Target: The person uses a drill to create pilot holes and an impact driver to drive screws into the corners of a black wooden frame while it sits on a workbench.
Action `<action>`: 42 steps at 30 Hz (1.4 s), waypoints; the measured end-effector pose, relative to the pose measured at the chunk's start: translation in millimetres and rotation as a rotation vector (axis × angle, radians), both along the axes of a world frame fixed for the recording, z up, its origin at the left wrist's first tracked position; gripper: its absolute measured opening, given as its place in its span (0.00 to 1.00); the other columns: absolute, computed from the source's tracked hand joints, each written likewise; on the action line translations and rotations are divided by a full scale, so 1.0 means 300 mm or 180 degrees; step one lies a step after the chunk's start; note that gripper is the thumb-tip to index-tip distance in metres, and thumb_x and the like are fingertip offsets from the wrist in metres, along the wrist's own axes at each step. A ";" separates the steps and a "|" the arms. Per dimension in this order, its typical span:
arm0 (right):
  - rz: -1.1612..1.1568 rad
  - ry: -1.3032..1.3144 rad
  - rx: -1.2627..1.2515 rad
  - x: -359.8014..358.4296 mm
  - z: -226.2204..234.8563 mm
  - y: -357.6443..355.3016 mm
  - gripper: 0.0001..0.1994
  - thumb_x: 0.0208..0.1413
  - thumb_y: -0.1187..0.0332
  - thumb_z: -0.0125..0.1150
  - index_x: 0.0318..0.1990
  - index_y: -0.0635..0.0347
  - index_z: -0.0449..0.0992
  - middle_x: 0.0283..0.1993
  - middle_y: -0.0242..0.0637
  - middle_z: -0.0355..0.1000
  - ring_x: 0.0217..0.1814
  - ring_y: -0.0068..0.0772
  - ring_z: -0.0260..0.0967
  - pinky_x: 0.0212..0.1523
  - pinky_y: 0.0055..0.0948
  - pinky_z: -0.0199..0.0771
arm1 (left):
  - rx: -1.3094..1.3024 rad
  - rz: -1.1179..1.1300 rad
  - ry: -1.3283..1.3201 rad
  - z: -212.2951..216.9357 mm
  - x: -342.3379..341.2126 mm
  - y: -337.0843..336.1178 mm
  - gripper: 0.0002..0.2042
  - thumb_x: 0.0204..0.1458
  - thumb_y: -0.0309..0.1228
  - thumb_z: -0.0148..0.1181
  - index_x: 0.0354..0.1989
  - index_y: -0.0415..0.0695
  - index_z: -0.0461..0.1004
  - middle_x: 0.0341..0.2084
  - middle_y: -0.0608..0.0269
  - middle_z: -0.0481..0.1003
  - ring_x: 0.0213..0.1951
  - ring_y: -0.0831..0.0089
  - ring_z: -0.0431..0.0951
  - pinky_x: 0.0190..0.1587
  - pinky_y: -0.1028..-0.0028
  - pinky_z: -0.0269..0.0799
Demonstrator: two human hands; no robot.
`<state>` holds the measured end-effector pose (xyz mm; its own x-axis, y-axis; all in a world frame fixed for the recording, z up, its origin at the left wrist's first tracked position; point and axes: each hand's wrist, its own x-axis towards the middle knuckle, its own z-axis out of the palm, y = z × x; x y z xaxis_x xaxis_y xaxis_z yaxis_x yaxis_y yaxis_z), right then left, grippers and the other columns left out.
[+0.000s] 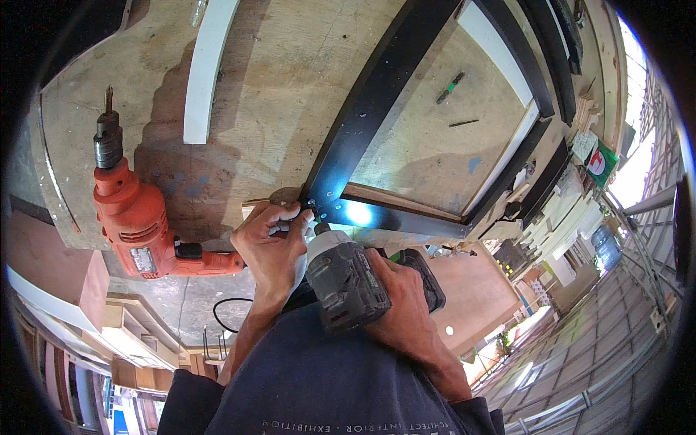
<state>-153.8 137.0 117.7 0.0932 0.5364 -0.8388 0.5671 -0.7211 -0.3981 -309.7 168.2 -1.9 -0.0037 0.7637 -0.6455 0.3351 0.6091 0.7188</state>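
My right hand (406, 297) wraps round the grip of a cordless driver (349, 286), dark with a pale nose. Its lamp throws a bright spot on the black frame (388, 94). The driver's bit points at the frame's near corner, where several screw heads (330, 193) show. Beside the bit tip, the thumb and fingers of my left hand (272, 239) are pinched together at that corner. Whatever they hold is too small and hidden to make out. The frame lies flat on the wooden workbench (283, 80).
An orange corded drill (138, 217) lies at left with its bit pointing away. Beyond my left hand is a white strip (206, 72). Inside the frame lie a green-banded bit (450, 88) and a thin dark bit (464, 123). More black frame pieces (547, 170) lie at right.
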 end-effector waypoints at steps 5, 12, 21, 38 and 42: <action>0.0012 0.0022 -0.0043 0.003 -0.004 0.012 0.23 0.44 0.69 0.72 0.48 0.65 0.72 0.38 0.57 0.76 0.42 0.67 0.75 0.41 0.49 0.73 | 0.0080 -0.0012 -0.0010 -0.002 0.001 -0.001 0.07 0.45 0.19 0.74 0.32 0.33 0.83 0.24 0.58 0.80 0.23 0.76 0.80 0.28 0.76 0.73; 0.0172 -0.0102 0.0025 -0.001 -0.005 0.019 0.24 0.43 0.68 0.72 0.49 0.64 0.73 0.37 0.57 0.76 0.41 0.66 0.75 0.40 0.50 0.72 | 0.0184 -0.0155 0.0148 0.001 0.002 0.006 0.07 0.44 0.19 0.74 0.31 0.33 0.83 0.24 0.57 0.80 0.24 0.74 0.80 0.28 0.75 0.72; 0.0218 -0.0067 -0.0038 0.003 -0.012 0.026 0.25 0.42 0.68 0.72 0.50 0.63 0.73 0.33 0.55 0.75 0.39 0.65 0.75 0.39 0.50 0.72 | 0.0540 -0.0270 0.0168 -0.025 -0.013 -0.012 0.07 0.43 0.19 0.75 0.31 0.34 0.83 0.23 0.58 0.79 0.23 0.74 0.78 0.27 0.73 0.70; 0.0436 -0.0243 0.0667 0.013 -0.032 -0.038 0.29 0.39 0.70 0.73 0.53 0.64 0.73 0.32 0.56 0.76 0.38 0.65 0.74 0.38 0.51 0.71 | 0.0618 0.0034 -0.0040 -0.060 -0.019 -0.043 0.08 0.44 0.21 0.75 0.32 0.33 0.84 0.26 0.58 0.82 0.26 0.76 0.80 0.31 0.75 0.74; 0.0084 -0.0081 0.0729 0.030 -0.007 -0.110 0.30 0.39 0.72 0.74 0.55 0.66 0.75 0.41 0.56 0.79 0.43 0.62 0.77 0.44 0.46 0.75 | 0.0308 0.0118 -0.0210 -0.033 -0.006 -0.030 0.08 0.47 0.20 0.74 0.34 0.32 0.83 0.26 0.59 0.82 0.26 0.76 0.81 0.28 0.77 0.74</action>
<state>-144.7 104.0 115.7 0.0960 0.7151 -0.6924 0.5965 -0.5982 -0.5351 -311.4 159.2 -11.7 0.0068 0.8226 -0.5686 0.2637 0.5470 0.7945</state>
